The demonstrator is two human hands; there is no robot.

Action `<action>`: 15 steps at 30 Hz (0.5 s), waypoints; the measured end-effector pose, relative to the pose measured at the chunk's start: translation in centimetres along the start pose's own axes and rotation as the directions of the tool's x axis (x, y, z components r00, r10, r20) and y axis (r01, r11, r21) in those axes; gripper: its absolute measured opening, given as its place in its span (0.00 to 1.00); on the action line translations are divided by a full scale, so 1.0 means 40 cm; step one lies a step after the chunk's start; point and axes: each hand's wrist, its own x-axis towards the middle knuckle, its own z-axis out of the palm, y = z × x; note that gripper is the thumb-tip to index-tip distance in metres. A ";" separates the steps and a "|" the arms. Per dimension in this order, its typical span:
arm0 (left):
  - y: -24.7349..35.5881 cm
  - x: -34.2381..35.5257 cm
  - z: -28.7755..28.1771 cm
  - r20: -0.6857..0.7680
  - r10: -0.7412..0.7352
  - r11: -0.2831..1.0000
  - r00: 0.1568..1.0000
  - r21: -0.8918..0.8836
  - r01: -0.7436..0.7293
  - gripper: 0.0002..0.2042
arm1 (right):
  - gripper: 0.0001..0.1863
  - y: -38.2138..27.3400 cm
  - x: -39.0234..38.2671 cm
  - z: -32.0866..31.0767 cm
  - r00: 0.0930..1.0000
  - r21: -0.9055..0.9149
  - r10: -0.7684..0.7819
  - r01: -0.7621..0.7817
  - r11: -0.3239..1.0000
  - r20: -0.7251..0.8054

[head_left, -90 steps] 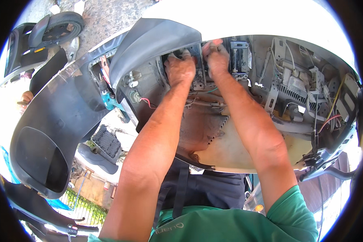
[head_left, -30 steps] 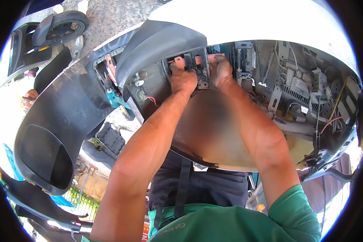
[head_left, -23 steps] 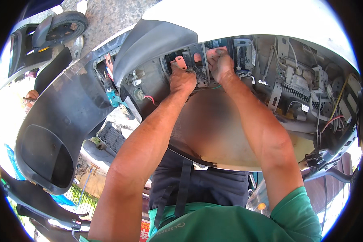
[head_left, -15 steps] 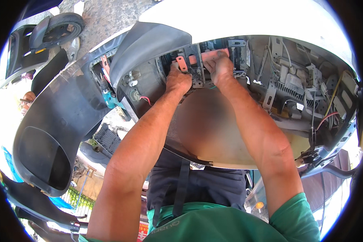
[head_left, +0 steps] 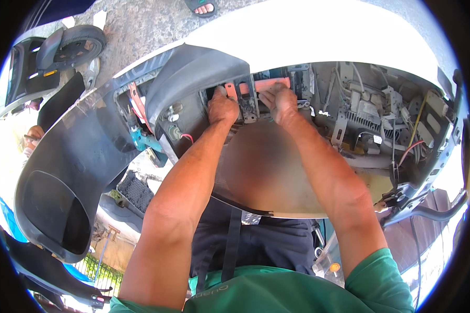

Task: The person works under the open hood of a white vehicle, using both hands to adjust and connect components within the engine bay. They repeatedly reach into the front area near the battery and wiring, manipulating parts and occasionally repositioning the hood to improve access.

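Note:
A long orange bar, its left end pierced by a hole, lies across the upright dark metal brackets inside the open body of a white vehicle. My left hand is closed at the bar's left end, its fingertips partly hidden in the dark gap beside the bracket. At the right end, my right hand pinches the bar from below, with some fingers spread beneath it. The bar passes behind part of the brackets, so its middle is partly covered.
To the right sit a finned metal unit and loose wiring. A teal power tool rests in the left opening, near a curved black panel. Beyond the white body are a wheel and another person's sandalled foot.
The orange bar has shifted left and tucked further in behind the brackets, both hands moving with it. My view has tilted slightly, bringing the sandalled foot more into sight.

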 end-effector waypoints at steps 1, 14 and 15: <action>-0.004 0.012 0.000 -0.019 -0.012 0.999 1.000 0.029 0.012 0.15 | 0.14 -0.002 0.003 0.006 1.000 -0.022 -0.010 0.010 1.000 0.023; -0.057 0.072 0.041 -0.061 0.187 0.975 0.980 0.133 -0.178 0.18 | 0.19 -0.015 -0.022 -0.034 0.996 -0.397 0.019 0.020 0.917 0.092; -0.056 0.071 0.045 -0.048 0.160 0.978 0.986 0.144 -0.152 0.19 | 0.18 -0.026 -0.041 -0.038 0.998 -0.480 0.009 0.024 0.877 0.066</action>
